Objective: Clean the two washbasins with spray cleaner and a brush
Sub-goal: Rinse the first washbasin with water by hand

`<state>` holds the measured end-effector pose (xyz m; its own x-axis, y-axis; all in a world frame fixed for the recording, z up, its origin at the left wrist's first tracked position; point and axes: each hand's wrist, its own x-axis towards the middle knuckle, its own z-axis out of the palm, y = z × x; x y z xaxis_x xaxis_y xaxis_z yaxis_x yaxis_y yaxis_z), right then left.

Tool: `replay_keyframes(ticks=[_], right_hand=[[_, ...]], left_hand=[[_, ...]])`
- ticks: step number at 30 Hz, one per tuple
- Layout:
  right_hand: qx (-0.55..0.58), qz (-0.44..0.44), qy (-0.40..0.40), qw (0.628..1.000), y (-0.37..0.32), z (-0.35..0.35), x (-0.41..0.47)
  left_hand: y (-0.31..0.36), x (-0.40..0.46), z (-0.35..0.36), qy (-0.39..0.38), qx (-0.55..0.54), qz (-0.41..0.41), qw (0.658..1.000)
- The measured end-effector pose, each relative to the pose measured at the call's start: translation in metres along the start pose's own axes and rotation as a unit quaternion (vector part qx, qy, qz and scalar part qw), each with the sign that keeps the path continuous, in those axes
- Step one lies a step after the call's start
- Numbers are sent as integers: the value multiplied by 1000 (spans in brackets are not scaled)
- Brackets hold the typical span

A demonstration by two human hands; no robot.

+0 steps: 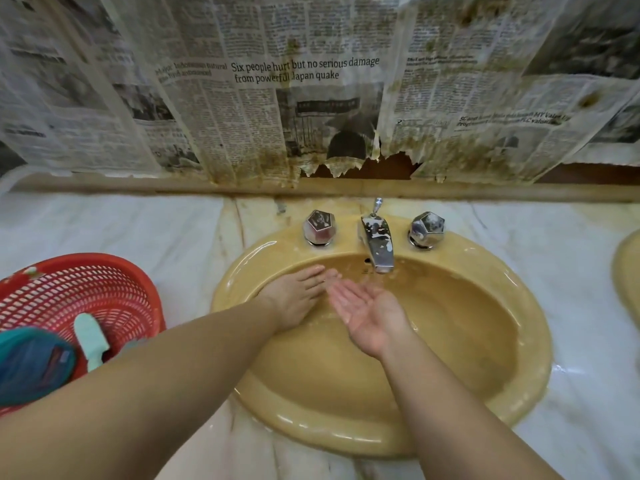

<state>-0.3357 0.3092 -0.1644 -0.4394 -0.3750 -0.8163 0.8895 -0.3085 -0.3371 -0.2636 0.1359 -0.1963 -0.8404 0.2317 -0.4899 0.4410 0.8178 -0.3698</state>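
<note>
A yellow oval washbasin [512,344] is set in a white marble counter, with a chrome tap [377,244] between two chrome knobs [319,227] [427,229]. Both my hands are inside the bowl below the tap spout. My left hand [298,296] lies palm down with straight fingers on the bowl's back left wall. My right hand [367,311] is turned palm up, fingers relaxed, holding nothing. The edge of a second yellow washbasin [627,271] shows at the far right. A pale green brush handle [90,337] sticks up in the red basket.
A red plastic basket [86,282] stands on the counter at the left, holding a teal pouch [31,365]. Stained, torn newspaper [311,98] covers the wall behind the basin. A wooden ledge [138,187] runs along the counter's back.
</note>
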Motion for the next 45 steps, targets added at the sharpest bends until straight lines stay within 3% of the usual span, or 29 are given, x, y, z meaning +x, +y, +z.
replay_keyframes(ticks=[3,5,7,11,15,19,23,25,27,29,31,33,35,37,39,40,42,44,45], right_hand=[[27,-19,61,998,-10,7,0],[43,-21,85,995,-16,8,3],[15,3,51,999,-12,8,3],[28,-23,83,996,-12,4,6],[23,-18,1,1000,-10,2,-2],[39,-34,87,995,-11,-3,3],[28,-16,18,999,-6,-4,-2],[28,-41,49,998,-8,-6,1],[11,-57,46,997,-10,-4,3],[-24,-30,-37,999,-6,-1,-3],[-43,-27,-31,998,-2,-3,-2],[-18,-61,65,996,-5,-9,5],[-18,-58,63,996,-8,-12,4],[-68,-3,-33,997,0,-8,-4],[-140,14,-42,989,3,-10,-5],[-151,2,-23,988,1,-11,-5],[-112,-46,43,992,-8,-17,0],[-99,-52,33,993,-15,-20,3],[-117,-31,4,993,-14,-17,-1]], left_hand=[[11,-8,14,-91,28,64,993],[5,-3,10,-28,29,30,999],[-3,2,-1,47,21,-21,998],[9,8,4,-13,27,49,998],[-2,12,-16,105,-58,-44,992],[9,10,-6,10,-9,39,999],[-1,8,-9,101,-73,-52,991],[9,5,4,10,-25,13,1000],[19,-1,9,-61,-61,51,995],[14,-4,4,-9,-97,0,995],[7,-8,0,65,-97,-69,991],[13,-12,5,21,-58,-25,998],[25,-17,11,-66,-60,34,995],[21,-18,13,-29,-70,-23,997],[14,-22,12,31,-85,-109,990],[15,-24,11,17,-79,-106,991],[39,-28,9,-100,-152,-45,982],[67,-32,-7,-221,-293,50,929],[73,-34,-10,-246,-329,69,909]])
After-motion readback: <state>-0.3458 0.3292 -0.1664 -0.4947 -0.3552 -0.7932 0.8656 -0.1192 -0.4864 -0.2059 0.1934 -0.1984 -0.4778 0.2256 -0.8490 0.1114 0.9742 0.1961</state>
